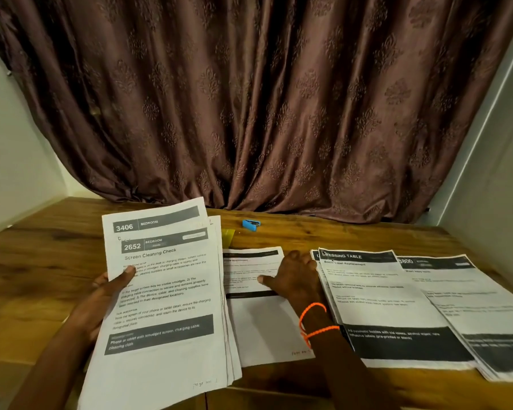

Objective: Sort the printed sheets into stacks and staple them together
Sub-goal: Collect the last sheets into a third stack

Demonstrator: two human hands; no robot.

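Observation:
My left hand [108, 294] grips a thick bundle of printed sheets [166, 309], raised and tilted above the wooden table; its top pages read "3406 BEDROOM" and "2652 BEDROOM Screen Cleaning Check". My right hand [290, 276], with an orange cord on the wrist, rests flat with spread fingers on a sheet [258, 318] lying in the middle of the table. Right of it lies a stack headed "DRESSING TABLE" [379, 303], and a further stack [480, 312] overlaps under its right side. A small blue stapler [251, 225] lies at the back of the table, apart from both hands.
The wooden table [42, 261] fills a niche between white walls on the left and right. A brown patterned curtain [249, 99] hangs behind it down to the tabletop. A small yellow-green item [228, 235] lies beside the held bundle, near the stapler.

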